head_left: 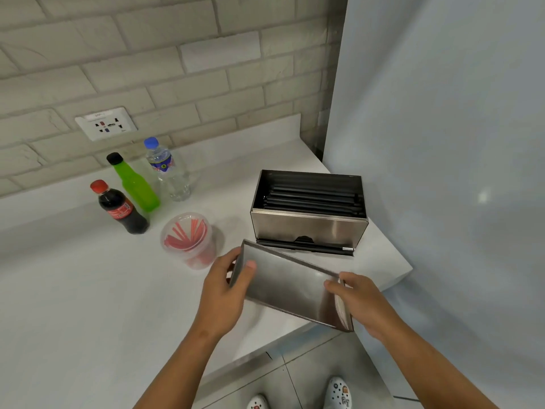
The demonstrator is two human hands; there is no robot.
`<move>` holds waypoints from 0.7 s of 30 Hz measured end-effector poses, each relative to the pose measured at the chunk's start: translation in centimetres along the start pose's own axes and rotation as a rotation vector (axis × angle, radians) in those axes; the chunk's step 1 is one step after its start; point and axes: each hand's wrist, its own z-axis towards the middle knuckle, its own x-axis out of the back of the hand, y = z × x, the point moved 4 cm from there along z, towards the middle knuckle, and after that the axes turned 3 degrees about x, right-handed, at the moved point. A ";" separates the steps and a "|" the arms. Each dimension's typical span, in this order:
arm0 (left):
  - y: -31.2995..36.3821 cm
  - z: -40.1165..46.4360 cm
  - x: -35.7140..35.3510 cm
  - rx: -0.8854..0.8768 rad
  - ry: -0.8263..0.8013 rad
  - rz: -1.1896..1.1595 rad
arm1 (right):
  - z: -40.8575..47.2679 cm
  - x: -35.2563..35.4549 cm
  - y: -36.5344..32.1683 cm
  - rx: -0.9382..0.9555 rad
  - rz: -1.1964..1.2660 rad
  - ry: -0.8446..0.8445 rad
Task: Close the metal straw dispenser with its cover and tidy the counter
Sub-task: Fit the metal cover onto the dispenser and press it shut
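Observation:
The metal straw dispenser (309, 228) stands open-topped on the white counter (88, 290), near its right corner, with several black straws lying inside. Its metal cover (290, 286) is held just in front of it, tilted, hollow side toward me. My left hand (225, 293) grips the cover's left end, thumb inside the rim. My right hand (358, 302) grips the right end. The cover is apart from the dispenser, over the counter's front edge.
A clear plastic cup of red straws (188, 239) stands left of the dispenser. Behind it are a cola bottle (121, 209), a green bottle (134, 183) and a water bottle (169, 171). A wall socket (106, 124) sits above them. A pale wall (442, 143) rises at right.

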 end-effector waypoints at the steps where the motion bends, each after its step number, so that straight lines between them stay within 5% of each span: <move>1: 0.8 -0.2 0.3 -0.031 0.008 -0.005 | 0.0 -0.2 0.0 0.001 0.014 -0.029; 10: 4.9 -1.0 1.5 -0.334 -0.172 0.227 | -1.3 0.0 -1.3 -0.145 0.302 -0.318; 21: 8.2 3.7 4.0 -0.263 0.165 -0.090 | -3.8 3.9 -5.6 0.161 0.337 -0.232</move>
